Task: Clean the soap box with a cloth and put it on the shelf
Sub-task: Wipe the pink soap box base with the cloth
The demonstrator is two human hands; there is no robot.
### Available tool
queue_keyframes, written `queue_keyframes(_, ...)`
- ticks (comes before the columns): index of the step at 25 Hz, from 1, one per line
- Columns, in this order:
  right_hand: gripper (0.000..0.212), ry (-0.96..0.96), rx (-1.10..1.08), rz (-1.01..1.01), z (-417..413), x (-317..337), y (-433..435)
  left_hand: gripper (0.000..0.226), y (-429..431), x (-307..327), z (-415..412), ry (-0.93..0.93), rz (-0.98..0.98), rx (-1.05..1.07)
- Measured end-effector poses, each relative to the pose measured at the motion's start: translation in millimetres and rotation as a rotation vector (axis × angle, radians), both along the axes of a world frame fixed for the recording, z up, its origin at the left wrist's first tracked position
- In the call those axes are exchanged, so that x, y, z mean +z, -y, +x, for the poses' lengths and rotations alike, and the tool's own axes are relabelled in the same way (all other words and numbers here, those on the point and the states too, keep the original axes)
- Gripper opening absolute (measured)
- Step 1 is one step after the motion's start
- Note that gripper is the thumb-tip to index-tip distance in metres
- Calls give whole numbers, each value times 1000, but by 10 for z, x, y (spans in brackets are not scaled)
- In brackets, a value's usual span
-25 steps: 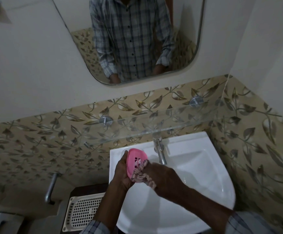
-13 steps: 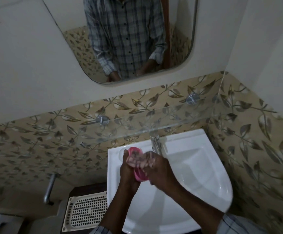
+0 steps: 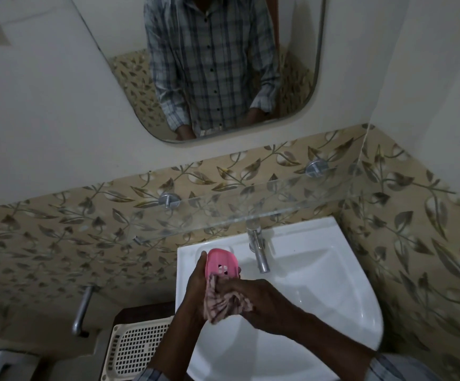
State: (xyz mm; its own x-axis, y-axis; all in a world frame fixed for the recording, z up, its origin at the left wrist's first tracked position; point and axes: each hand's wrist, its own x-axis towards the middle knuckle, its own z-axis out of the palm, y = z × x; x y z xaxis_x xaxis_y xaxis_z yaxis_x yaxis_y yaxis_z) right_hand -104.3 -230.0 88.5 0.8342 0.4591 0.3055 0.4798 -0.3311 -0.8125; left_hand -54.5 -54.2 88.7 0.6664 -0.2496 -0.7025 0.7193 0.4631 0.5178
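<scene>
Pink soap box (image 3: 221, 264) held upright over the left rear corner of the white basin (image 3: 333, 284), perforated face toward the camera, a few drain holes visible near its middle; left hand (image 3: 196, 284) clamped on the box, thumb along its left edge, a fingertip showing at its right edge; right hand (image 3: 253, 295) closed on a bunched striped cloth (image 3: 220, 301), pressing it against the lower end of the box; cloth hanging in folds below the box, between the two hands; both forearms reaching in from the bottom edge, checked cuffs just visible; chrome tap (image 3: 259, 251) just right of the box, not touching it; glass shelf (image 3: 251, 207) above the basin on two round metal brackets, running along the leaf-patterned tile band (image 3: 58, 229), nothing seen resting on it; box well below the shelf, not on it; mirror (image 3: 209, 67) above, showing a checked shirt and lowered arms; white slotted basket (image 3: 138, 350) on a dark surface left of the basin; metal pipe (image 3: 82, 309) on the wall left of that; light dim, fine detail of the cloth pattern and of the box's inside hard to make out
</scene>
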Motion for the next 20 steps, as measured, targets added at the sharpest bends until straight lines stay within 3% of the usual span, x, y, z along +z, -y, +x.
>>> queue_keyframes(3,39,64,-35,52,199,31,127,65,-59,-59,-14,44,-48,22)
queue_keyframes(7,53,362,26,-264,378,5,47,52,110,45,-34,23,-100,138)
queue_keyframes(10,55,192,-277,-254,260,-22,-62,62,141,50,-7,94,-50,143)
queue_keyframes(13,57,-83,-447,-502,0,-56,-336,76,198,-40,-25,78,34,168)
queue_keyframes(14,50,-207,-451,-416,-47,-23,-382,77,177,-98,-24,84,78,172)
queue_keyframes(17,37,-717,-496,338,109,192,-151,74,-7,-140,-19,139,58,112)
queue_keyframes(18,33,-796,-554,492,207,193,-3,75,-110,-139,-15,141,-8,75)
queue_keyframes(20,27,-848,-665,543,377,137,299,80,-294,-98,-64,129,-200,-51)
